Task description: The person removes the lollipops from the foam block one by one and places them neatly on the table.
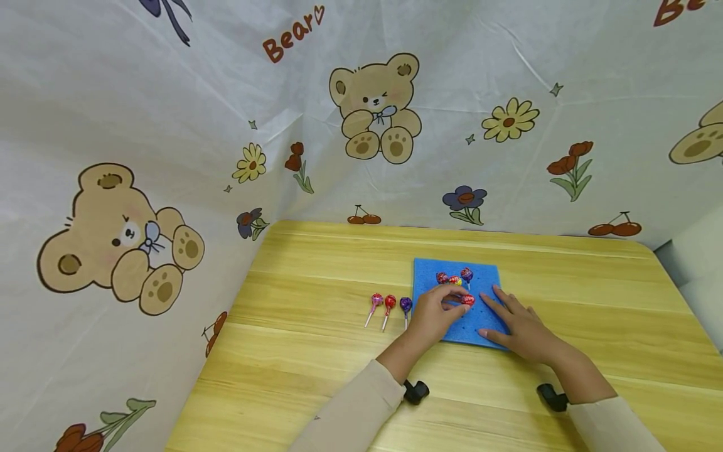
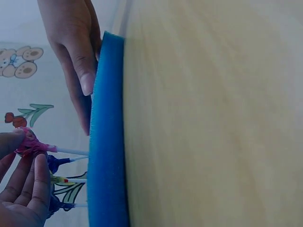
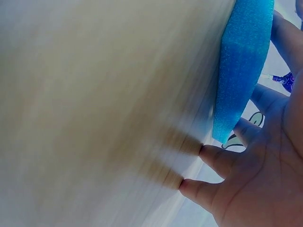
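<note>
Beyond the foam, bear-print cloth borders the wooden worktop; left fingers pinch a lollipop, right fingers spread.

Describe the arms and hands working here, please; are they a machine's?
No, they are a person's. The left hand and right hand are bare, with no gloves visible. The left sleeve and right sleeve are plain beige and end short of the hands. Small black devices show at the wrists, left device and right device.
</note>
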Available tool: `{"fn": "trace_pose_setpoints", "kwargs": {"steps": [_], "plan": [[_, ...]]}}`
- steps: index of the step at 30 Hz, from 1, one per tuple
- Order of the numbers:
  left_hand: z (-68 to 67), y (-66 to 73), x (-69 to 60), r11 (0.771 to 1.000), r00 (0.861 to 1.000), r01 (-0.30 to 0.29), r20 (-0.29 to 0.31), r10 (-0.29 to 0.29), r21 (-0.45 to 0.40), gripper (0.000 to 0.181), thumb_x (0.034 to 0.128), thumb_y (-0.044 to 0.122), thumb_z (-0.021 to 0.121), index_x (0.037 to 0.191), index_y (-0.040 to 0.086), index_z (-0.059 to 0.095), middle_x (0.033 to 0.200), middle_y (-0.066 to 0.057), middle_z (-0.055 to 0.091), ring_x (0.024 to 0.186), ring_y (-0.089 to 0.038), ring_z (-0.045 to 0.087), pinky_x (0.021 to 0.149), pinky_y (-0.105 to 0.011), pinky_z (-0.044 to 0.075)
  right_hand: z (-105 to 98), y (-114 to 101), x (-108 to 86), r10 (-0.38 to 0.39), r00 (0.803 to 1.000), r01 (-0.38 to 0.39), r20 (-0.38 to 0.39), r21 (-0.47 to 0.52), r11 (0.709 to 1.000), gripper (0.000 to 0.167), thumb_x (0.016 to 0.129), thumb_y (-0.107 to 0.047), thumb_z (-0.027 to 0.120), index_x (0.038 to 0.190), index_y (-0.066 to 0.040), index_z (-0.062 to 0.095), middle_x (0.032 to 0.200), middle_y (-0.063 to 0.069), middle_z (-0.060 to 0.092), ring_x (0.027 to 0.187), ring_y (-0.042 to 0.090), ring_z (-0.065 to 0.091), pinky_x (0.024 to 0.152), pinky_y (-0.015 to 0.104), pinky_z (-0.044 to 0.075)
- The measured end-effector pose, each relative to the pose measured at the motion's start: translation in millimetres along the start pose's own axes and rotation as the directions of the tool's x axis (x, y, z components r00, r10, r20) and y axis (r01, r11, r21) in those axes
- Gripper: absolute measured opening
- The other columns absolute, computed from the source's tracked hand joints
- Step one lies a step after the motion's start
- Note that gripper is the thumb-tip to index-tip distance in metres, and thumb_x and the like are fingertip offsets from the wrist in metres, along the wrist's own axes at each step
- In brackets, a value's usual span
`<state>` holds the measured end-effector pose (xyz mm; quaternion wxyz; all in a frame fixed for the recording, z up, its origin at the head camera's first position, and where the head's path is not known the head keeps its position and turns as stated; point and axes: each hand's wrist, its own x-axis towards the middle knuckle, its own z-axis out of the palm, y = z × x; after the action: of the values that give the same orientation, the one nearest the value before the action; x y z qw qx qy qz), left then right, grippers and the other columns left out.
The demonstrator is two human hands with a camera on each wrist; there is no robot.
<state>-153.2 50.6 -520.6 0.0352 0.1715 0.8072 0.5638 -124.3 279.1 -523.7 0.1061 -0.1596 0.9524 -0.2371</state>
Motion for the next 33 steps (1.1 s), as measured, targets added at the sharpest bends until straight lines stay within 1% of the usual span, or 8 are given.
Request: {"fn": "trace_pose_setpoints", "kwargs": {"steps": [6, 10, 14, 18, 21, 26, 28, 33], "plan": [[-5.3, 7.4, -1.3, 0.999, 1.000, -0.013, -0.006, 0.012, -0.041, 0.027, 0.0937, 0.023, 0.074, 0.120, 0.018, 0.071, 0.118, 0.009, 0.069, 0.096, -0.010, 0.069, 0.079, -0.015, 0.055, -0.3, 0.0, 0.3, 0.000, 1.000, 0.000, 0.001, -0.003, 1.000, 0.084, 0.095, -0.053, 0.065, 0.160, -0.015, 0.030, 0.166, 0.026, 0.017, 0.146, 0.062, 0.017, 0.107, 0.084, 0.013], [-8.5, 9.4, -2.4, 0.998, 1.000, -0.007, -0.008, 0.007, -0.055, 0.026, 0.0934, 0.024, 0.074, 0.119, 0.021, 0.071, 0.117, 0.010, 0.069, 0.092, -0.005, 0.067, 0.077, -0.016, 0.055, -0.6, -0.2, 0.5, 0.001, 1.000, -0.001, 0.003, -0.003, 1.000, 0.084, 0.094, -0.053, 0.065, 0.160, -0.015, 0.030, 0.167, 0.025, 0.017, 0.146, 0.062, 0.016, 0.107, 0.084, 0.013], [-12.8, 10.2, -3.7, 0.997, 1.000, -0.018, -0.009, 0.017, -0.078, 0.024, 0.0932, 0.025, 0.074, 0.117, 0.025, 0.071, 0.116, 0.011, 0.069, 0.094, -0.003, 0.066, 0.078, -0.016, 0.055, -0.9, -0.8, 0.5, 0.003, 1.000, -0.003, 0.007, 0.001, 1.000, 0.084, 0.094, -0.053, 0.065, 0.160, -0.016, 0.029, 0.167, 0.025, 0.016, 0.146, 0.062, 0.016, 0.107, 0.084, 0.013], [-18.9, 11.5, -5.4, 0.993, 0.999, -0.032, -0.018, 0.031, -0.110, 0.024, 0.0937, 0.025, 0.074, 0.118, 0.022, 0.071, 0.116, 0.009, 0.069, 0.093, -0.001, 0.064, 0.079, -0.017, 0.056, -0.8, -1.3, 0.9, 0.006, 1.000, -0.007, 0.011, 0.002, 1.000, 0.085, 0.094, -0.054, 0.065, 0.161, -0.017, 0.029, 0.167, 0.025, 0.016, 0.146, 0.062, 0.015, 0.108, 0.084, 0.012], [-24.0, 13.0, -7.1, 0.993, 0.999, -0.038, -0.038, 0.033, -0.111, 0.027, 0.0936, 0.024, 0.074, 0.120, 0.018, 0.071, 0.115, 0.007, 0.069, 0.091, 0.000, 0.063, 0.078, -0.017, 0.057, -0.3, -1.0, 1.2, 0.010, 1.000, -0.010, 0.011, 0.003, 1.000, 0.085, 0.093, -0.055, 0.065, 0.161, -0.017, 0.029, 0.167, 0.025, 0.015, 0.147, 0.062, 0.015, 0.108, 0.084, 0.012], [-32.8, 13.8, -10.2, 0.993, 0.996, -0.059, -0.076, 0.051, -0.099, 0.029, 0.0931, 0.022, 0.075, 0.120, 0.012, 0.071, 0.115, 0.004, 0.069, 0.098, 0.000, 0.065, 0.082, -0.017, 0.057, 0.6, 0.0, 1.6, 0.016, 1.000, -0.016, 0.013, 0.000, 1.000, 0.086, 0.093, -0.055, 0.065, 0.161, -0.017, 0.028, 0.167, 0.025, 0.015, 0.147, 0.061, 0.014, 0.108, 0.084, 0.012], [-36.1, 12.8, -11.4, 0.993, 0.995, -0.062, -0.091, 0.052, -0.103, 0.029, 0.0928, 0.021, 0.075, 0.119, 0.011, 0.071, 0.115, 0.003, 0.069, 0.100, 0.000, 0.065, 0.084, -0.017, 0.057, 0.5, 0.0, 1.5, 0.018, 1.000, -0.018, 0.015, 0.000, 1.000, 0.086, 0.093, -0.055, 0.065, 0.161, -0.017, 0.028, 0.167, 0.025, 0.015, 0.147, 0.061, 0.014, 0.108, 0.084, 0.011], [-43.9, 8.1, -13.3, 0.991, 0.991, -0.062, -0.128, 0.046, -0.117, 0.026, 0.0914, 0.019, 0.077, 0.116, 0.012, 0.071, 0.111, 0.003, 0.069, 0.097, -0.002, 0.067, 0.082, -0.018, 0.058, 0.1, -0.3, 1.0, 0.019, 1.000, -0.019, 0.014, 0.004, 1.000, 0.086, 0.093, -0.055, 0.065, 0.161, -0.017, 0.029, 0.167, 0.025, 0.015, 0.147, 0.061, 0.014, 0.108, 0.084, 0.011]]}}
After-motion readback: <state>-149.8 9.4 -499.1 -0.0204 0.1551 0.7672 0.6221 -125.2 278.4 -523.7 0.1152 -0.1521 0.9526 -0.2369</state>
